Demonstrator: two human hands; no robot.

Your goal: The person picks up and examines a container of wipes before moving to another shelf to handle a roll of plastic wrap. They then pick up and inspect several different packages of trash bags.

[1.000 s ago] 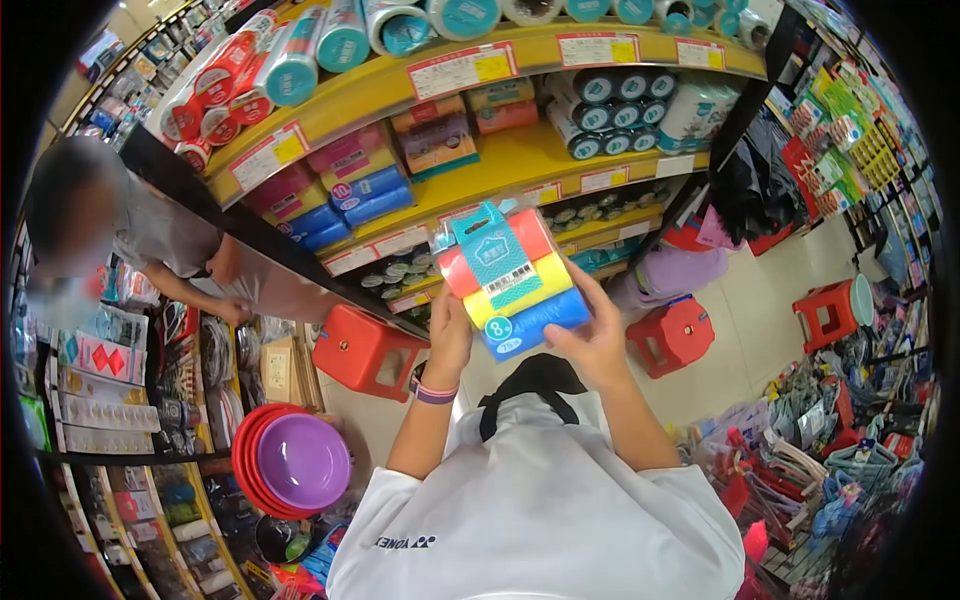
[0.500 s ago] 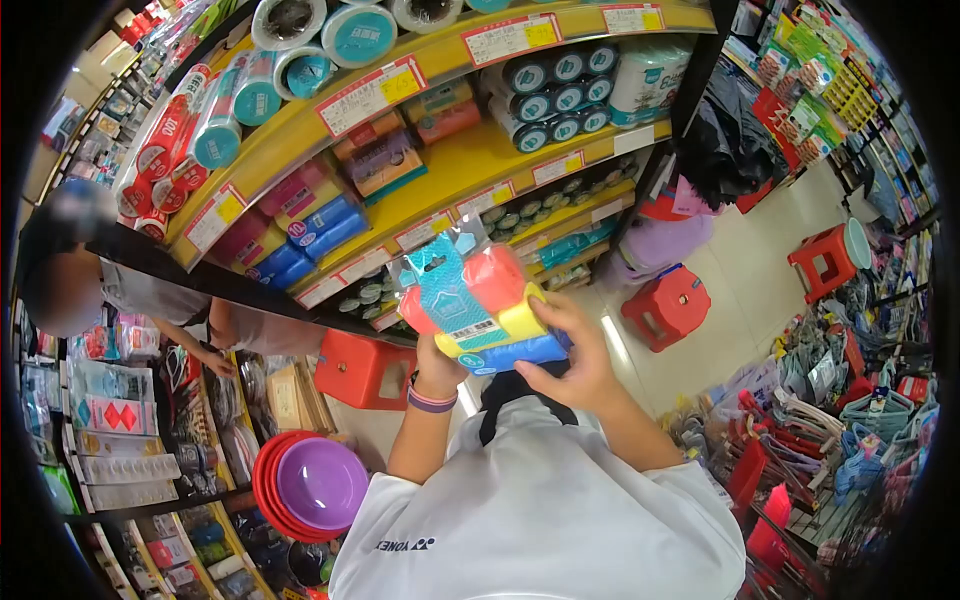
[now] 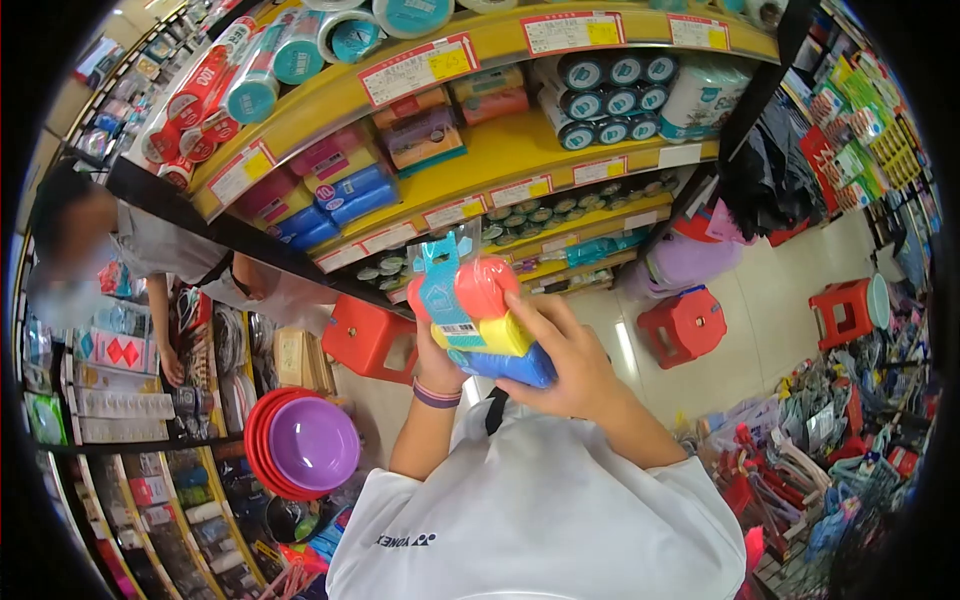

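Held in front of my chest is a clear pack of garbage bag rolls (image 3: 482,335), coloured red, yellow and blue, with a teal card label and barcode. My left hand (image 3: 436,362) grips its left side, the fingers mostly hidden behind it; a striped band circles that wrist. On the other side, my right hand (image 3: 568,362) clasps the pack, thumb near the blue roll and fingers by the red one. Similar colourful packs (image 3: 345,187) lie on the yellow shelf (image 3: 500,140) ahead, among rolls and price tags.
Red stools (image 3: 684,326) stand on the tiled floor, one close beyond my left hand. A purple basin (image 3: 315,445) rests in stacked red ones at lower left. Another person (image 3: 170,260) stands at the left by the shelves. Hangers and goods (image 3: 830,440) crowd the right.
The pack has turned slightly in my hands, and my right fingers now lie nearer the red roll. My view has shifted, so the shelf sits farther right. The other person's arm hangs lower.
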